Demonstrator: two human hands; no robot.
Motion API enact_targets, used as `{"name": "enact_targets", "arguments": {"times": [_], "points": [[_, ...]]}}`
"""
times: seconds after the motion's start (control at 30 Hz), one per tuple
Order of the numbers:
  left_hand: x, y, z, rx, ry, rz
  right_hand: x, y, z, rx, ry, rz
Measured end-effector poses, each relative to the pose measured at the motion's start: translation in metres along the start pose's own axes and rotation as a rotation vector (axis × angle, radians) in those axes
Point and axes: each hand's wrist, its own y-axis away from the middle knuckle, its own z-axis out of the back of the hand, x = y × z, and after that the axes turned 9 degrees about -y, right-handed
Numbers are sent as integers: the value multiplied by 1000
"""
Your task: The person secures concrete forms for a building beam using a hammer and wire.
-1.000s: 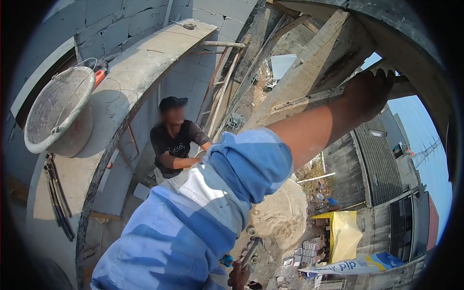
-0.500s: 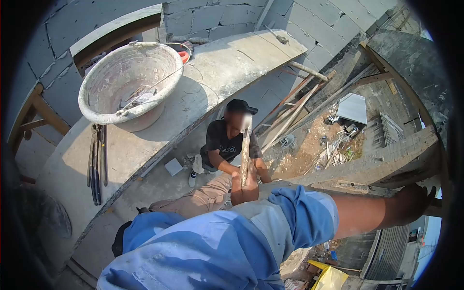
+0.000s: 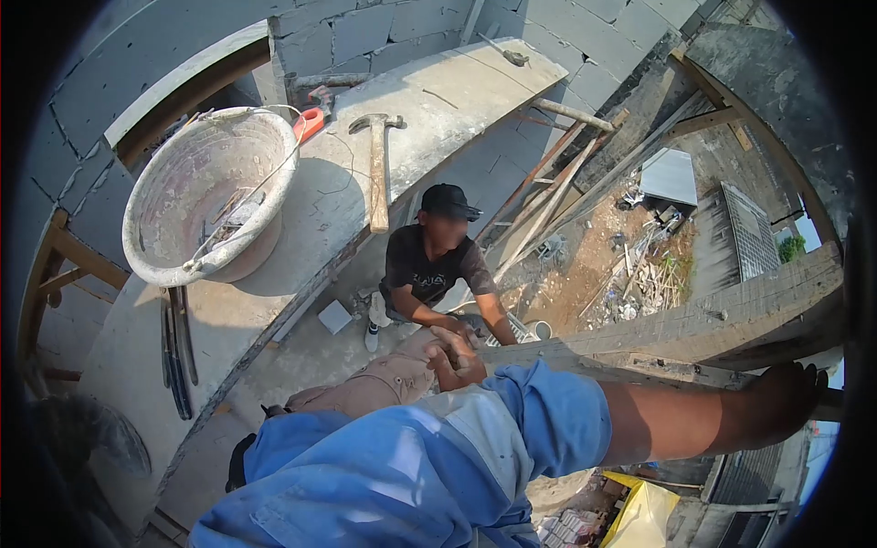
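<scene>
My right arm reaches across in a blue sleeve. At its end my right hand is closed over a wooden post at the far right, partly in shadow. Beyond the sleeve my left hand is bent upward with its fingers apart and no tool in them; its wrist is hidden. It is close to the arms of a crouching co-worker in a dark shirt and cap. A claw hammer with a wooden handle lies on the concrete slab, its handle end at the slab's edge.
A mortar-crusted bucket with a wire handle stands on the slab. Long-handled pincers and an orange-handled tool lie beside it. A thick wooden beam crosses at right. Rubble covers lower ground beyond.
The hammer has left my left hand and now lies on the slab. My view has shifted a little, and my right hand stays on the post.
</scene>
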Motion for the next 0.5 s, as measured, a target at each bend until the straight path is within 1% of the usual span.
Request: {"name": "enact_targets", "arguments": {"times": [0.03,0.07,0.1,0.13,0.17,0.2,0.23,0.27,0.3,0.33,0.37,0.4,0.43,0.47,0.5], "points": [[0,1,2,-3,15,-6,-7,39,29,-29,1,-3],[-1,1,-3,-8,27,-16,-15,81,71,-22,211,60],[-8,1,-27,-231,15,22,-20,128,103,-19,423,122],[6,3,21,110,264,45,-18,164,130,-29,643,187],[7,8,24,19,244,47,6,178,134,-56,874,241],[6,10,22,-53,212,66,37,203,136,-442,622,-20],[10,10,38,13,206,55,81,220,144,-534,385,-33],[12,10,39,-2,198,47,120,242,157,-608,145,-27],[12,11,42,-2,182,58,153,264,160,-871,250,135],[13,13,49,25,172,64,172,293,173,-1037,316,335],[14,12,44,-3,173,54,186,324,192,-1104,201,625],[13,13,39,-26,177,55,211,361,202,-1163,86,840],[13,14,40,-34,188,39,236,393,209,-1313,-414,1250],[14,15,43,-4,160,32,265,426,212,-1030,190,1216],[15,15,45,25,130,28,255,432,224,-1032,200,1227]]}}
